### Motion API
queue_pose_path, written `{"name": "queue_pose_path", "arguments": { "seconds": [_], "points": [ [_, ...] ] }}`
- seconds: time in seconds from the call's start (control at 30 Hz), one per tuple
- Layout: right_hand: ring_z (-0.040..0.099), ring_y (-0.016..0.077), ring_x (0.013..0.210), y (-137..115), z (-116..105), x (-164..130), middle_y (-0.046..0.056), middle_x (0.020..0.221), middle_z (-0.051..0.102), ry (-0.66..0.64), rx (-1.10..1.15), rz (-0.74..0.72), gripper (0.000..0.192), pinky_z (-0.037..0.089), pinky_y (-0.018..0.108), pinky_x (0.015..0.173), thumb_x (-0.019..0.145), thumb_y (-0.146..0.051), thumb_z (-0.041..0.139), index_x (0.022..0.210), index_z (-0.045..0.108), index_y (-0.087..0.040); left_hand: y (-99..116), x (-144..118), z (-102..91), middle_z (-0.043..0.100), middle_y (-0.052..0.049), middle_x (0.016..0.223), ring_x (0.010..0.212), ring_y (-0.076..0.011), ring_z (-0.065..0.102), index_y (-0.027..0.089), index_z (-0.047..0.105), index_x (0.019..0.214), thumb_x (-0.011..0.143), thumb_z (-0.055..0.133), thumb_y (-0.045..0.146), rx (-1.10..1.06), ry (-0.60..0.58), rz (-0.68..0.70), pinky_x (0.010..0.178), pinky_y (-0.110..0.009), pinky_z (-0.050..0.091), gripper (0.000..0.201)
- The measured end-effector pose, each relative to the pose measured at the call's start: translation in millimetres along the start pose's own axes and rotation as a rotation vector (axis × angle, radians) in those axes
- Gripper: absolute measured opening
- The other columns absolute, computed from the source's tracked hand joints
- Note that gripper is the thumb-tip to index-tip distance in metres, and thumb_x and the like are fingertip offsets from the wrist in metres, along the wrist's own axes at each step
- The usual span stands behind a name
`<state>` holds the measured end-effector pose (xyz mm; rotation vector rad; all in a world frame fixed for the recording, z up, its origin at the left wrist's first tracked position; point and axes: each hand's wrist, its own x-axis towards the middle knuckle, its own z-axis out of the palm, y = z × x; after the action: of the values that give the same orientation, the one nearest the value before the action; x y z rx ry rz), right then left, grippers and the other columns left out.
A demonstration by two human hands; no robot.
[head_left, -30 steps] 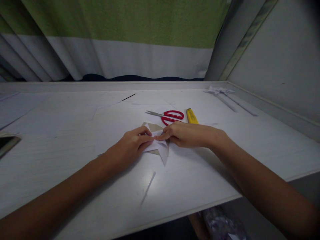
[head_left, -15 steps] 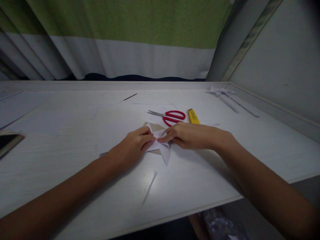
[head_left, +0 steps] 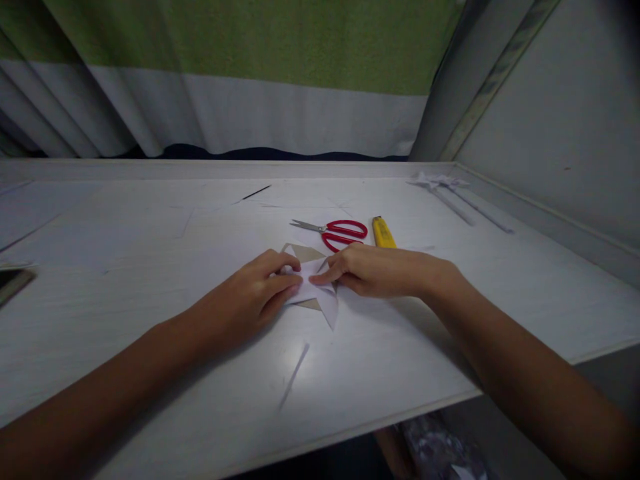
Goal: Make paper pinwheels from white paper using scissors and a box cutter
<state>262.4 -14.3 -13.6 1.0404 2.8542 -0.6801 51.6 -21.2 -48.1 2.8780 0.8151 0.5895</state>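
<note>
A white folded paper star (head_left: 327, 308) with pointed arms lies on a grey-brown piece of card (head_left: 306, 253) on the table. My left hand (head_left: 265, 283) is closed on the star's left side, its thumb and curled fingers pressing near the middle. From the right, my right hand (head_left: 357, 269) presses the star with its fingertips, the fingers bent together. Both hands cover part of the star and the card. Just behind my right hand are red-handled scissors (head_left: 345, 228), blades to the left, and a yellow cutter knife (head_left: 383, 232).
A thin paper strip (head_left: 294, 377) lies near the table's front edge. At the back are a thin dark stick (head_left: 257, 193) and, to the right, paper shapes on white sticks (head_left: 453, 205). A dark flat device (head_left: 14, 283) lies at the left edge. A curtain (head_left: 250, 80) hangs behind.
My left hand has shifted slightly left, its thumb now a little apart from my right fingertips. My right hand stays on the star. The whole view has moved a little.
</note>
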Motion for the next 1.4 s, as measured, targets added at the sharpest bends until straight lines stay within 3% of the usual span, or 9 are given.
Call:
{"name": "queue_pose_path", "arguments": {
  "seconds": [0.17, 0.37, 0.63, 0.77, 0.87, 1.1, 1.3, 1.4],
  "points": [
    [0.055, 0.0124, 0.086, 3.4, 1.4, -0.2, 0.005, 0.098, 0.062, 0.019, 0.013, 0.013, 0.033, 0.039, 0.025, 0.077, 0.076, -0.009, 0.041, 0.103, 0.058, -0.018, 2.8, -1.0, -6.0, 0.056, -0.005, 0.099, 0.094, -0.0198, 0.044, 0.02, 0.056, 0.101, 0.083, 0.037, 0.029, 0.105, -0.118, 0.005, 0.075, -0.035, 0.036, 0.028],
    [0.054, 0.0126, 0.089, 6.5, 1.3, 2.3, 0.005, 0.1, 0.061, 0.035, -0.017, -0.024, 0.036, 0.039, 0.026, 0.078, 0.078, -0.009, 0.037, 0.106, 0.057, -0.021, 10.7, -1.3, -4.6, 0.055, -0.006, 0.097, 0.093, -0.0207, 0.045, 0.019, 0.055, 0.101, 0.084, 0.034, 0.032, 0.113, -0.126, -0.035, 0.076, -0.039, 0.034, 0.03],
    [0.054, 0.0116, 0.09, 5.2, 1.8, 3.4, 0.005, 0.104, 0.059, 0.029, -0.02, -0.048, 0.037, 0.037, 0.024, 0.08, 0.078, -0.008, 0.035, 0.108, 0.056, -0.019, -1.4, -7.4, -9.9, 0.048, -0.007, 0.109, 0.098, -0.015, 0.046, 0.019, 0.05, 0.109, 0.083, 0.035, 0.022, -0.108, -0.186, -0.029, 0.084, -0.029, 0.039, 0.03],
    [0.054, 0.0115, 0.088, 7.6, 1.7, 3.8, 0.004, 0.102, 0.061, 0.019, -0.025, -0.047, 0.038, 0.038, 0.025, 0.079, 0.078, -0.007, 0.036, 0.108, 0.056, -0.021, -2.7, -8.3, -7.5, 0.048, -0.007, 0.112, 0.098, -0.0165, 0.048, 0.02, 0.051, 0.109, 0.082, 0.039, 0.025, -0.141, -0.213, -0.021, 0.084, -0.031, 0.041, 0.03],
    [0.054, 0.0116, 0.087, 9.4, 1.3, 3.5, 0.005, 0.1, 0.061, 0.032, -0.036, -0.059, 0.039, 0.038, 0.025, 0.077, 0.077, -0.007, 0.036, 0.108, 0.055, -0.021, 3.6, -5.0, -2.3, 0.051, -0.009, 0.109, 0.096, -0.0172, 0.05, 0.017, 0.055, 0.104, 0.08, 0.041, 0.027, -0.128, -0.168, -0.03, 0.083, -0.031, 0.043, 0.029],
    [0.055, 0.0115, 0.087, 12.6, -0.4, 0.7, 0.004, 0.099, 0.061, 0.027, -0.057, -0.037, 0.038, 0.038, 0.025, 0.077, 0.077, -0.007, 0.037, 0.106, 0.057, -0.021, 24.7, 1.8, 17.7, 0.058, -0.011, 0.096, 0.087, -0.017, 0.055, 0.009, 0.061, 0.09, 0.079, 0.043, 0.025, -0.082, 0.059, -0.122, 0.078, -0.029, 0.047, 0.026],
    [0.054, 0.012, 0.088, 14.0, -0.4, -1.3, 0.005, 0.101, 0.061, 0.024, -0.012, -0.052, 0.035, 0.038, 0.026, 0.077, 0.077, -0.008, 0.038, 0.104, 0.058, -0.02, 33.5, -0.8, 22.4, 0.056, -0.011, 0.1, 0.088, -0.0174, 0.054, 0.01, 0.055, 0.101, 0.08, 0.041, 0.022, 0.01, 0.175, -0.121, 0.077, -0.031, 0.047, 0.027],
    [0.054, 0.0126, 0.087, 14.0, -0.6, -0.9, 0.006, 0.098, 0.061, 0.023, -0.022, -0.042, 0.033, 0.037, 0.027, 0.078, 0.077, -0.01, 0.039, 0.102, 0.059, -0.02, 35.9, -1.9, 22.7, 0.055, -0.01, 0.096, 0.083, -0.0144, 0.054, 0.01, 0.054, 0.101, 0.081, 0.039, 0.019, 0.032, 0.155, -0.093, 0.073, -0.026, 0.047, 0.026]
  ]
}}
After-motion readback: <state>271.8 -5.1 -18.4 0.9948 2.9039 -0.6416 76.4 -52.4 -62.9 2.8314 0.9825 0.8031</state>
